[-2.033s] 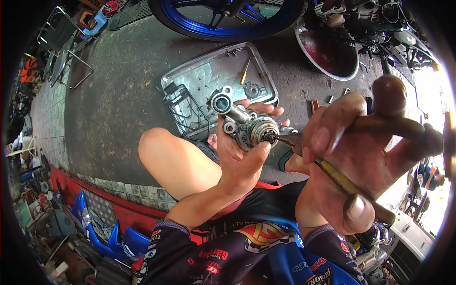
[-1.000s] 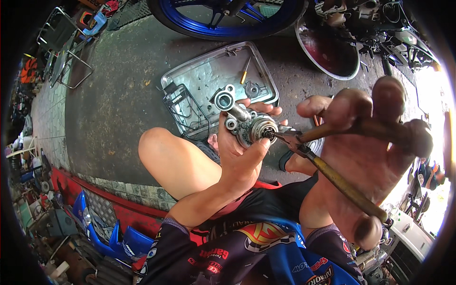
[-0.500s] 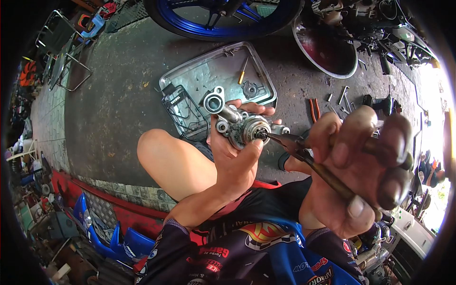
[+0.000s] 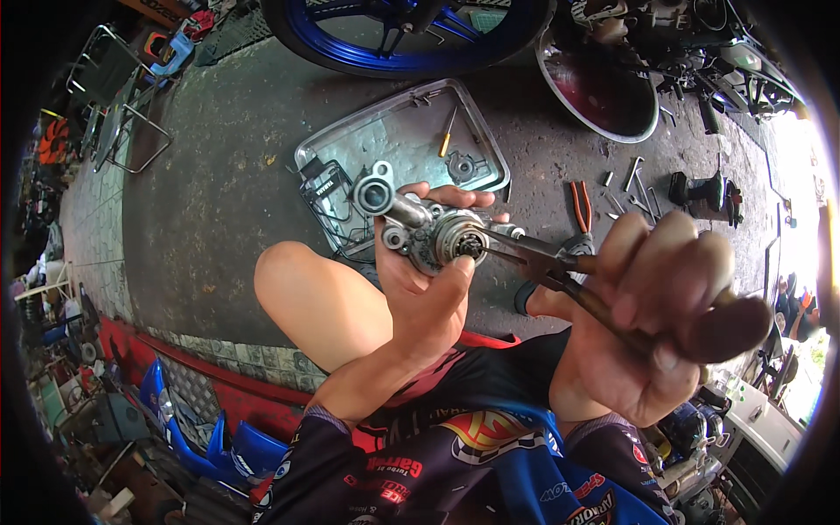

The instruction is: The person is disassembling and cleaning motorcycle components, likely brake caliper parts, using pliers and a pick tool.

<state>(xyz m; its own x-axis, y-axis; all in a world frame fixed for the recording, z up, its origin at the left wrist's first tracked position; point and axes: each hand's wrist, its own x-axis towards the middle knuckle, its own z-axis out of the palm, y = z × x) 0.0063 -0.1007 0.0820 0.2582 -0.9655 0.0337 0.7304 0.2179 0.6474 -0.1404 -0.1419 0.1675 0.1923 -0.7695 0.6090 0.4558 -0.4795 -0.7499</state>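
Dark floor (image 4: 219,175) lies below. Left hand (image 4: 427,304) grips metal housing (image 4: 426,242), pipe (image 4: 406,209) toward 10 o'clock; right hand (image 4: 661,293) clasps pliers (image 4: 544,262), axis 10-to-4 o'clock.

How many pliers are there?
2: one pair of pliers is in the right hand, tips at the metal housing in the left hand; the orange-handled pliers lie on the floor. More may be hidden.

Downward fisheye view from head height
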